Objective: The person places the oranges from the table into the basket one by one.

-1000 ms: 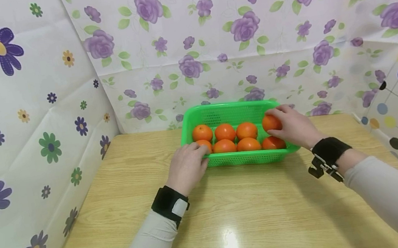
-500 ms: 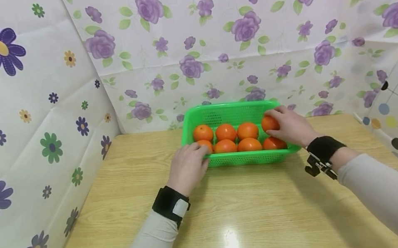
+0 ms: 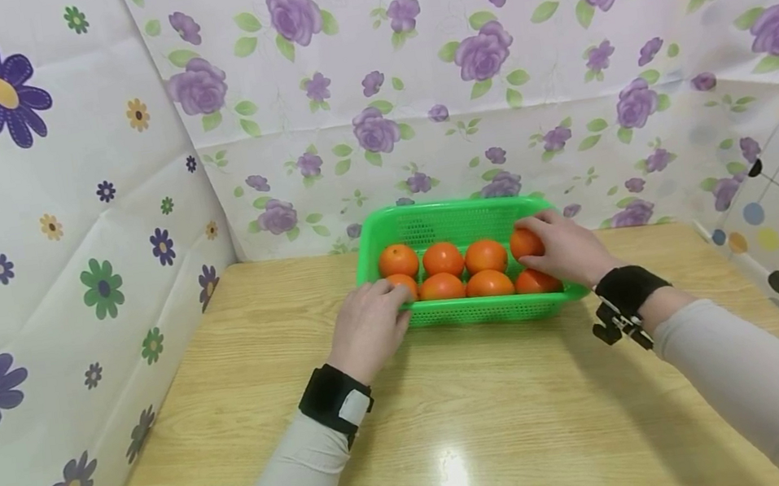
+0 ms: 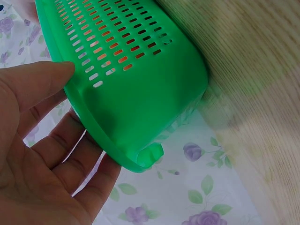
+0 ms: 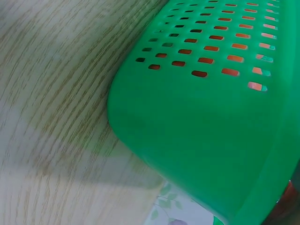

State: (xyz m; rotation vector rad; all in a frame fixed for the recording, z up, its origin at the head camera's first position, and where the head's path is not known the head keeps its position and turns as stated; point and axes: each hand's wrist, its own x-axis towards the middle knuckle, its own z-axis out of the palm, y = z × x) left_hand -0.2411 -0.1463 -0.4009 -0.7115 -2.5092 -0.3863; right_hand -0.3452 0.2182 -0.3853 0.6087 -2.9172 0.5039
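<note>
A green plastic basket (image 3: 483, 310) with slotted walls stands on the table near the back. Inside lie several oranges (image 3: 486, 256) in a front and a back row. My left hand (image 3: 368, 326) grips the basket's front left rim; in the left wrist view its thumb and fingers (image 4: 61, 159) lie on either side of the rim. At the basket's right end, my right hand (image 3: 567, 247) holds the orange (image 3: 525, 243) at the back right, thumb in front and fingers behind. The right wrist view shows mostly the basket's outer wall (image 5: 187, 122); the right hand's fingers are hidden there.
The wooden table (image 3: 413, 420) stretches in front of the basket. A flowered sheet (image 3: 403, 69) hangs right behind it. More patterned sheets (image 3: 52, 263) close off the left and right sides. Each wrist wears a black strap (image 3: 336, 402).
My right hand and the orange it holds have shifted slightly left, closer to the other back-row oranges. The left hand stays at the rim, and the basket keeps its place.
</note>
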